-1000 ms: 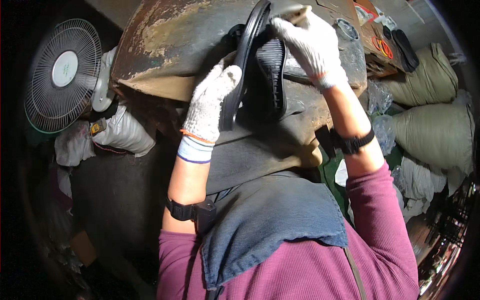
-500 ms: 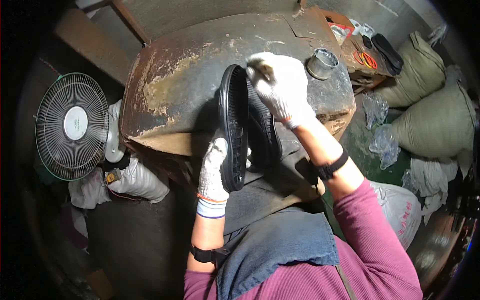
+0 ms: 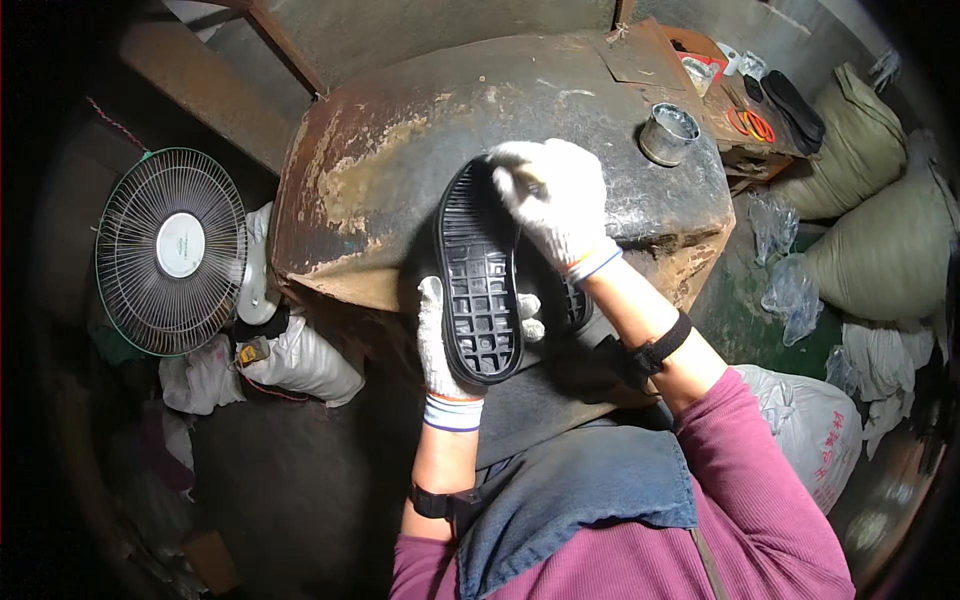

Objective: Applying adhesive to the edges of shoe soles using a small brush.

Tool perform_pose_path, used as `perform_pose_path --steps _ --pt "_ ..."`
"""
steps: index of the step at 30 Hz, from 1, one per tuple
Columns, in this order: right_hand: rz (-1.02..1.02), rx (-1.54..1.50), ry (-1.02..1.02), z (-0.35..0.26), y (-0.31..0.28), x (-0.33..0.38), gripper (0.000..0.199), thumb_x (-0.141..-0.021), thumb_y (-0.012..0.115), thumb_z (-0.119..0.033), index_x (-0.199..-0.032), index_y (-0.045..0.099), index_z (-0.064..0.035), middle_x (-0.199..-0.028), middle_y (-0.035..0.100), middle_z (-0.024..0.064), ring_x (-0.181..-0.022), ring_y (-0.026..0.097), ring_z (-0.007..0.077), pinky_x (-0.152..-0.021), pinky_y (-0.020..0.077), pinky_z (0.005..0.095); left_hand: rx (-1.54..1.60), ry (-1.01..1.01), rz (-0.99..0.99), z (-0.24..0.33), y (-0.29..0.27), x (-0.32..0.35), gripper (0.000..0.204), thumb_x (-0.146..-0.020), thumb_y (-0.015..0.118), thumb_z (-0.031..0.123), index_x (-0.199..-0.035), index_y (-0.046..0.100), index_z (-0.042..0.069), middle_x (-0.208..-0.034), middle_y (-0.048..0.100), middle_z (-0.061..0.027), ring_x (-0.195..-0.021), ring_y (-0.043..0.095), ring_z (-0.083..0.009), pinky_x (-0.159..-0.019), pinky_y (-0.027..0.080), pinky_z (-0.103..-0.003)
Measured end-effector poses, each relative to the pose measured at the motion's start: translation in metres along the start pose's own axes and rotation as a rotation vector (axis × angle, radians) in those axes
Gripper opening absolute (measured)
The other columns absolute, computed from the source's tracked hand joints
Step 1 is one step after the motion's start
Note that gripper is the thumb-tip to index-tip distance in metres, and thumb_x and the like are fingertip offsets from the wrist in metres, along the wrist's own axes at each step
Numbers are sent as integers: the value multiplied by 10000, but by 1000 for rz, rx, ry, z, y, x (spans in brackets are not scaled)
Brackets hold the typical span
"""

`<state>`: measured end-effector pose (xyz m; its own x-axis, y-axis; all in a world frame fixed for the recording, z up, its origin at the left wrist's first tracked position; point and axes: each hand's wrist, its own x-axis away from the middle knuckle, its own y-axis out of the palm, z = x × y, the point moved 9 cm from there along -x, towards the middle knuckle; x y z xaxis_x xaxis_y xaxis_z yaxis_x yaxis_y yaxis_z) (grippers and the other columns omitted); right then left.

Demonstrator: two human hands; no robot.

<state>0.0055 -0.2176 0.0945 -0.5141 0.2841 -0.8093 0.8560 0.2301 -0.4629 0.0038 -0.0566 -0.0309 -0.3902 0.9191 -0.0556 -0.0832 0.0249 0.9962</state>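
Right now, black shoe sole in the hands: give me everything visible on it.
The black shoe sole looks like moulded rubber, with fine ribs across the toe half and a grid of square cells at the heel. It stands roughly on end, patterned face to the camera, in front of a rusty metal drum. The left hand in a white glove cups the heel end from behind; the gloved right hand grips the toe edge. A second dark sole sits partly hidden behind it.

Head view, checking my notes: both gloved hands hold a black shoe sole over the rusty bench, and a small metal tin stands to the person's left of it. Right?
Not quite. In the head view the metal tin stands to the person's right of the black shoe sole. Left hand, right hand and rusty bench are as stated.
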Motion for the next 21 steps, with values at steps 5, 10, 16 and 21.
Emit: perform_pose_path --steps 5,10,16,21 --pt "-95 -143 -148 -33 -1 17 234 -808 777 -169 -1041 778 -167 -878 716 47 -791 668 263 -855 509 399 5 46 -85 8 -12 2 845 -1069 353 653 -1621 337 13 -1583 462 -276 -1305 553 -588 -1077 447 -733" --pt "-17 49 -95 -2 -2 6 167 -838 766 -193 -1002 798 -187 -915 764 15 -863 708 239 -972 491 461 16 7 -33 -4 4 2 809 -1068 461 598 -1586 390 -20 -1547 512 -261 -1224 617 -536 -957 521 -675" --pt "-245 -335 -119 -37 11 27 146 -840 756 -206 -976 801 -179 -936 791 38 -895 719 243 -927 507 407 -11 76 14 -3 -15 5 820 -1072 400 631 -1557 423 -30 -1464 562 -305 -1235 607 -534 -995 532 -665" --pt "-243 -103 -36 -11 20 10 156 -840 739 -207 -981 804 -185 -887 781 47 -866 735 256 -976 504 426 48 -60 -108 -8 -11 4 877 -1047 371 699 -1574 408 -1 -1441 498 -448 -1245 593 -597 -1042 513 -687"
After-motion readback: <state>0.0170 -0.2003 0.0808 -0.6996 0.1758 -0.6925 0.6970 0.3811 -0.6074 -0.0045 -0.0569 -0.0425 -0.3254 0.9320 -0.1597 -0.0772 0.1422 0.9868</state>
